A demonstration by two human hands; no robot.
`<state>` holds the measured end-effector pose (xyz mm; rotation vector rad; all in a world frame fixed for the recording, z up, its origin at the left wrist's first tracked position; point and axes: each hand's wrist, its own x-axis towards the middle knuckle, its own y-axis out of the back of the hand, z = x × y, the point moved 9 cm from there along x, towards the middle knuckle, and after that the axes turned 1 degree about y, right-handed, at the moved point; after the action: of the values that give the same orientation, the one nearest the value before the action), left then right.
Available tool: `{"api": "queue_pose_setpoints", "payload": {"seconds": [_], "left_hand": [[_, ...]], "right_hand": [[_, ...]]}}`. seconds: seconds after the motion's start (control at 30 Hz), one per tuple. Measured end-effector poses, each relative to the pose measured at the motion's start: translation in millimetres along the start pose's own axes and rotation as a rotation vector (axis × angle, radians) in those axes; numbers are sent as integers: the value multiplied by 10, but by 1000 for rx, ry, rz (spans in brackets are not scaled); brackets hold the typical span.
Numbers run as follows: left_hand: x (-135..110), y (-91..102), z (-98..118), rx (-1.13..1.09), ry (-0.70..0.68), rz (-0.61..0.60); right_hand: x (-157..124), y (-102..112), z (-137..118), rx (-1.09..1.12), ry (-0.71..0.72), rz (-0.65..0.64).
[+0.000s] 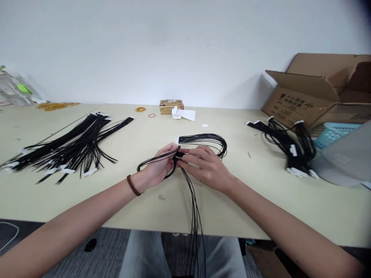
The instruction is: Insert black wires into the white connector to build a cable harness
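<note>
Both hands meet over the middle of the table around one black wire harness (207,138). My left hand (160,164) is closed on its gathered middle, just below a white connector (177,141) that points up. From the right, my right hand (207,166) pinches the same bundle, its fingers close to the left fingertips. One loop of wires arches out to the right and another bends round to the left, behind my left wrist. Several loose wire ends (193,204) hang down over the table's front edge. The exact grip point is partly hidden by the fingers.
A pile of black wire harnesses (78,144) lies at left, and looped harnesses (301,150) lie at right. Behind those stand an open cardboard box (301,100), a teal basket (333,133) and a grey container (344,154). Rubber bands (55,106) and a tissue box (171,107) are by the wall.
</note>
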<state>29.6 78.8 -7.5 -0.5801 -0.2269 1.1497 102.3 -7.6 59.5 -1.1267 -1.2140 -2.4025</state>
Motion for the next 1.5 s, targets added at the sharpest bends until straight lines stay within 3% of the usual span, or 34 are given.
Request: {"api": "queue_pose_setpoints", "payload": {"seconds": [0.17, 0.37, 0.53, 0.63, 0.8, 0.97, 1.07, 1.17, 1.27, 1.37, 1.5], "left_hand": [[-8, -10, -8, 97, -30, -49], [-5, 4, -42, 156, -19, -50], [3, -27, -41, 93, -1, -60], [8, 11, -11, 52, 1, -4], [36, 85, 47, 55, -8, 33], [47, 152, 93, 61, -44, 76], [31, 127, 94, 73, -39, 77], [15, 97, 96, 95, -41, 70], [13, 75, 104, 125, -66, 46], [18, 60, 99, 150, -87, 13], [22, 26, 94, 180, -98, -31]], "right_hand": [[3, -57, -15, -4, 30, -37], [56, 9, -95, -53, 120, 15], [15, -43, 8, 118, 5, 18], [-11, -42, 191, 395, -220, 70], [-177, -67, 628, 837, -835, 161], [-558, 78, 1045, 1117, -1276, 609], [-797, 215, 1226, 992, -1395, 798], [-792, 458, 1240, 654, -1290, 803], [-413, 615, 970, 258, -932, 566], [-72, 511, 548, 24, -553, 331], [5, 345, 317, -96, -397, 209]]}}
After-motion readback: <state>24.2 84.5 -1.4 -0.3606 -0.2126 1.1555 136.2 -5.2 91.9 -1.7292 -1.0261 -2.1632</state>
